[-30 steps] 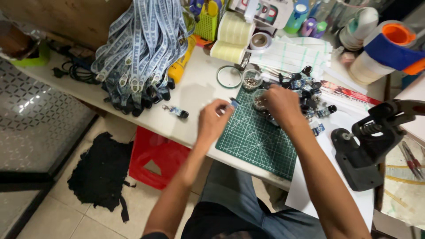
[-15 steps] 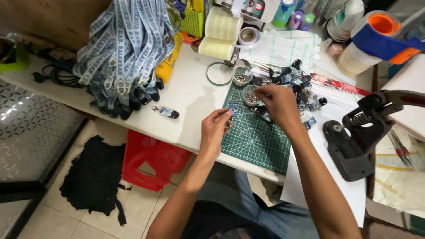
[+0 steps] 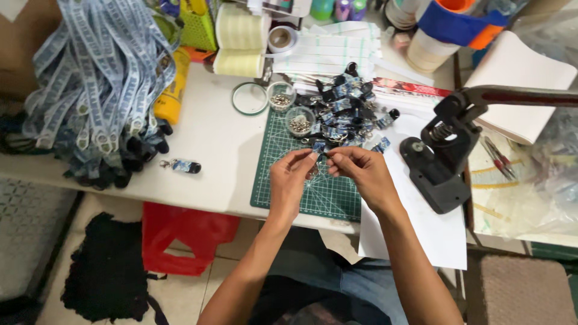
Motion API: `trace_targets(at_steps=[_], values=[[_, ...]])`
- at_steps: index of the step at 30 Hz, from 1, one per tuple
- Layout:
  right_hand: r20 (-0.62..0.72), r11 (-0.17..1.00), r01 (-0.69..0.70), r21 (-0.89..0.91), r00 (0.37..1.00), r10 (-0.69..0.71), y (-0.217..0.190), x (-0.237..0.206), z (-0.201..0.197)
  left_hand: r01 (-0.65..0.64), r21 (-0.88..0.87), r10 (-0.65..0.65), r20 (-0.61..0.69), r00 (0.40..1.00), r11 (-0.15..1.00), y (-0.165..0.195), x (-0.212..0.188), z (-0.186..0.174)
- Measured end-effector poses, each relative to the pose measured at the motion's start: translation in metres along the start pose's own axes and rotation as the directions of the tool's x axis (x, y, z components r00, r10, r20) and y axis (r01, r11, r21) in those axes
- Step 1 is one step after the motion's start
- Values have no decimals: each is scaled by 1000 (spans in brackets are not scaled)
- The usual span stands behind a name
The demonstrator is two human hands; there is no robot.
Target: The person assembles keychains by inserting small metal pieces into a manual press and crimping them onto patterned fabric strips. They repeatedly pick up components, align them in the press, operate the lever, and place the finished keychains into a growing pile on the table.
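Above the green cutting mat (image 3: 283, 180) on the desk (image 3: 211, 144), the left hand (image 3: 289, 177) and right hand (image 3: 361, 171) pinched a short strap piece (image 3: 319, 150) between fingertips, raised close for fine handling, just before the pile of strap pieces (image 3: 346, 117).

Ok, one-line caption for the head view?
Both hands, left and right, pinch a small blue printed strap piece over the green gridded cutting mat.
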State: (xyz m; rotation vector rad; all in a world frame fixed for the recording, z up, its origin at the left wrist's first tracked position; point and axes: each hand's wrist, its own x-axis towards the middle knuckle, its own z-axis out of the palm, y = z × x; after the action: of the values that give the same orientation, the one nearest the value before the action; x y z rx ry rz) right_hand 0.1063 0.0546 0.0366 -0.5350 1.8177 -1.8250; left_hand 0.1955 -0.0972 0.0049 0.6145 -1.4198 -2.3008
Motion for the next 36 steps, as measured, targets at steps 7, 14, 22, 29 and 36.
trace_targets(at_steps=[7, 14, 22, 29, 36], values=[[-74, 983, 109, -145, 990, -120, 8, -5, -4, -18, -13, 19, 69, 997, 1000, -10, -2, 10], [-38, 963, 164, -215, 984, -176, 13, -3, -1, -51, 61, 46, 89, 995, 997, -11, -5, 8], [-54, 962, 186, -201, 978, -201, 12, -4, 2, -47, 54, 42, 81, 996, 997, -13, -5, 9], [-101, 986, 104, -129, 988, -117, 14, -5, 4, -64, 41, 61, 56, 997, 997, -18, -7, 11], [-135, 987, 65, -144, 987, -85, 20, -4, 4, -89, 102, 83, 60, 995, 991, -18, -5, 9]])
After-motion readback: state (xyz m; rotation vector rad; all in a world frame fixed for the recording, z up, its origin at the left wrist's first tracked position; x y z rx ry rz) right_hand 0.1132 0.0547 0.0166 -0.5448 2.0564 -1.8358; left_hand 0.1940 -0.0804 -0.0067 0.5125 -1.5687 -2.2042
